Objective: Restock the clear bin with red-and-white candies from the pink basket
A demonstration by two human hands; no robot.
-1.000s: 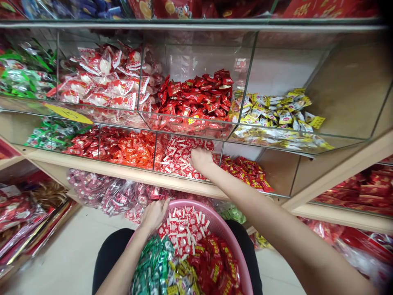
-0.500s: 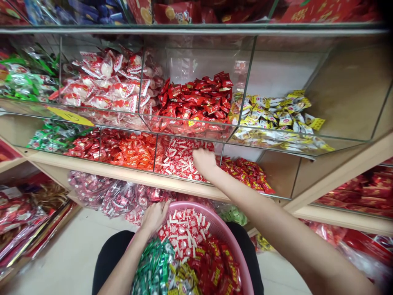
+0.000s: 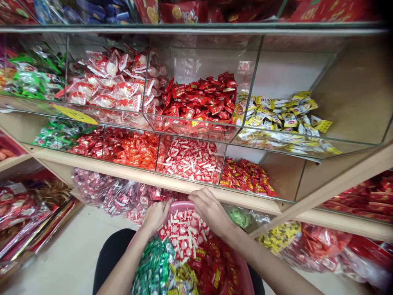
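A pink plastic basket (image 3: 181,205) sits between my knees. Its far rim is gripped by my left hand (image 3: 156,216), fingers curled over the edge. At the rim's far right, my right hand (image 3: 211,209) is closed around the edge too, thumb on the inner side. Inside the basket lie red-and-white wrapped candies (image 3: 181,231), green wrapped candies (image 3: 153,264), red wrapped candies with yellow print (image 3: 215,268) and a few yellow-and-white ones (image 3: 184,278). Directly ahead is a shelf bin of matching red-and-white candies (image 3: 192,162).
Glass-fronted shelves hold more candy: red packets (image 3: 199,98), yellow-and-white packets (image 3: 285,110) and orange-red packets (image 3: 139,150). A wooden shelf edge (image 3: 123,170) runs just beyond the basket. Bagged candies (image 3: 119,196) rest on the floor beneath it.
My right hand has left the red-and-white candy bin and come down and back to the basket's rim. The left hand stays on the rim. The view has shifted slightly.
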